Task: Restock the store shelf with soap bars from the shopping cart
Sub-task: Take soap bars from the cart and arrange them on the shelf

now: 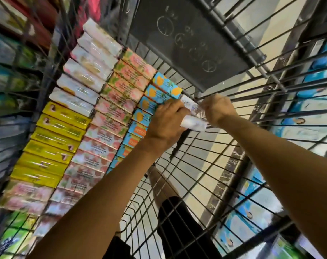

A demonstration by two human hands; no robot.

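both hands down in the cart [224,150], left hand [166,124] and right hand [217,109] grasping white soap bars [194,122] together, likely gathering several per trip.

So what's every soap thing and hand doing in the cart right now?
Left hand: grips the white soap bars.
Right hand: grips the white soap bars too.
Blue soap boxes: lined up on edge, beside the left hand.
Pink soap boxes: lined up.
Yellow soap boxes: lined up.
Cart: right part bare wire.
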